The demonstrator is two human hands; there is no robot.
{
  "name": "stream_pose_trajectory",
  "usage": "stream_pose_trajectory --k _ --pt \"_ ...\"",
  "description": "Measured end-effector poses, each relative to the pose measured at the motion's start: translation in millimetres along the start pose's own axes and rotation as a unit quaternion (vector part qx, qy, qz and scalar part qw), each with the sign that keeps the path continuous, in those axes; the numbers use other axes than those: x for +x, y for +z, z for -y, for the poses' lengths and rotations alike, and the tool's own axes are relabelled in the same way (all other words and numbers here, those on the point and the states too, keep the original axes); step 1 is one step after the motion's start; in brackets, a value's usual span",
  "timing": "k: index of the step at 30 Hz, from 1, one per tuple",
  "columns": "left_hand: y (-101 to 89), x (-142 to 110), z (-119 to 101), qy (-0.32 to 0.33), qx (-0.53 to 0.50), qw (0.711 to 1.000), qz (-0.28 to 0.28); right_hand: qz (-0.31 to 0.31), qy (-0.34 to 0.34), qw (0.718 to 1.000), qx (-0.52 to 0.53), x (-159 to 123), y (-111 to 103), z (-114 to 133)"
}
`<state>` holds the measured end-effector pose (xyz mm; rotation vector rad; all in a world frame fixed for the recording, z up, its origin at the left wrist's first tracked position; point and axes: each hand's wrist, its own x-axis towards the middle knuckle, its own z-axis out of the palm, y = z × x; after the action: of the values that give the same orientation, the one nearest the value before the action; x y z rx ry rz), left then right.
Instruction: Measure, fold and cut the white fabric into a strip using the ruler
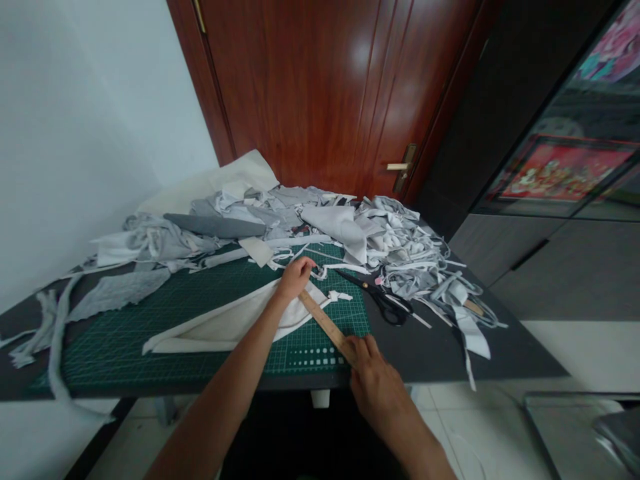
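A wooden ruler lies slantwise across a triangular piece of white cloth on the green cutting mat. My left hand rests with curled fingers on the ruler's far end and on the cloth's corner. My right hand pinches the ruler's near end at the mat's front edge. Black scissors lie just right of the ruler, on the dark table, with no hand on them.
A heap of grey and white cloth scraps and strips covers the back and right of the dark table. More strips hang off the left end. Behind stands a red-brown door; a dark cabinet stands to the right.
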<state>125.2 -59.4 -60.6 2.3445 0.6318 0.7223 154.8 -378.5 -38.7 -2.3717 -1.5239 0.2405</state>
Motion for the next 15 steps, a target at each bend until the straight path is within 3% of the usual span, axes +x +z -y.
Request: stream_pose_trajectory --k 3,6,15 --pt "-3.2 -0.6 0.2 -0.007 -0.027 0.999 0.030 0.015 0.024 0.999 -0.019 12.5 -22.6 -27.8" --pt "-7.9 -1.1 1.0 -0.002 -0.055 0.995 0.079 0.009 -0.012 1.000 0.006 24.0 -37.0 -53.2" --pt "-23.9 13.5 18.3 0.036 -0.122 0.973 0.192 0.037 -0.152 0.974 0.165 27.5 -35.6 -92.5"
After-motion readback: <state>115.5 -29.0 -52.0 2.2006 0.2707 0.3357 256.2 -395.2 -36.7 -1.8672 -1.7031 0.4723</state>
